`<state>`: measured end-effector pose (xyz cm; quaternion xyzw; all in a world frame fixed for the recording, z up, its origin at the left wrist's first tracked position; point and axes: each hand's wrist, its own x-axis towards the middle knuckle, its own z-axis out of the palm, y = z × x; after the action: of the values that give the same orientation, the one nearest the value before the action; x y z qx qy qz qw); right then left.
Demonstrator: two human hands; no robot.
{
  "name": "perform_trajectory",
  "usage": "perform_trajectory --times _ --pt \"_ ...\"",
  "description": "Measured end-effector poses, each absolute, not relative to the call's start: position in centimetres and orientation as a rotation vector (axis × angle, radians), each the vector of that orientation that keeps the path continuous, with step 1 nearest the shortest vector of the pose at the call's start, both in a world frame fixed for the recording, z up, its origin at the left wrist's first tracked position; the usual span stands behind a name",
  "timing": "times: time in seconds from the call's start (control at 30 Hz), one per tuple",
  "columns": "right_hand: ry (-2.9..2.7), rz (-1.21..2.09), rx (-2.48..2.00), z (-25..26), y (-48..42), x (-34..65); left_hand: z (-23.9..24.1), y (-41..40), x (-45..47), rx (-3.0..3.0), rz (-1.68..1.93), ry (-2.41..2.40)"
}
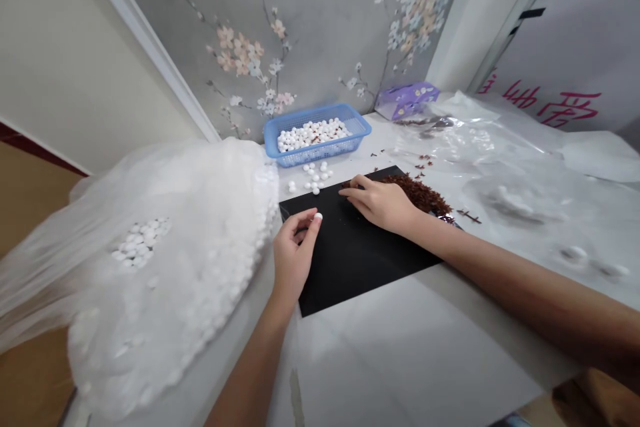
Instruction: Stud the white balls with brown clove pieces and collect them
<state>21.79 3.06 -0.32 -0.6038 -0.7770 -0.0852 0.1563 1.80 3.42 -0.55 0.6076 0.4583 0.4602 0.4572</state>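
Observation:
My left hand (295,250) is closed over the left part of a black board (365,247), with a small white ball (319,216) pinched between its thumb and fingertips. My right hand (377,203) rests low over the board's far side, its fingers stretched to the left and apart. Beside that hand lies a heap of small reddish-brown star-shaped pieces (423,193), partly hidden by my wrist. What is under its fingertips is too small to make out. Several loose white balls (315,177) lie on the table just beyond the board.
A blue plastic basket (280,159) with many white balls stands against the flowered wall panel. A large clear bag of white balls (200,267) bulges at the left. Crumpled plastic bags (520,153) cover the right side, near a purple packet (407,100).

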Motion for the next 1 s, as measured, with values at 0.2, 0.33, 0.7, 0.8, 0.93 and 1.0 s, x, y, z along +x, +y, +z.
perform_trajectory --times 0.2,0.33,0.7,0.8,0.93,1.0 --pt "-2.264 -0.205 -1.801 -0.6 3.6 21.8 0.0 3.0 1.9 1.455 1.128 1.096" --pt "-2.095 -0.100 -1.609 -0.9 3.3 21.7 0.2 2.4 2.5 1.228 1.064 0.974" --pt "-1.583 0.451 -1.202 -0.9 0.9 17.7 0.0 2.3 3.0 1.066 0.919 0.911" --pt "-1.659 0.364 -1.188 -0.8 0.8 17.7 -0.1 2.4 2.9 1.036 0.925 0.904" --pt "-1.669 0.350 -1.185 -0.8 0.8 17.9 -0.1 2.4 3.0 1.018 0.925 0.906" --pt "-1.652 0.359 -1.189 -0.9 0.7 17.9 -0.1 2.4 3.0 1.010 0.934 0.907"
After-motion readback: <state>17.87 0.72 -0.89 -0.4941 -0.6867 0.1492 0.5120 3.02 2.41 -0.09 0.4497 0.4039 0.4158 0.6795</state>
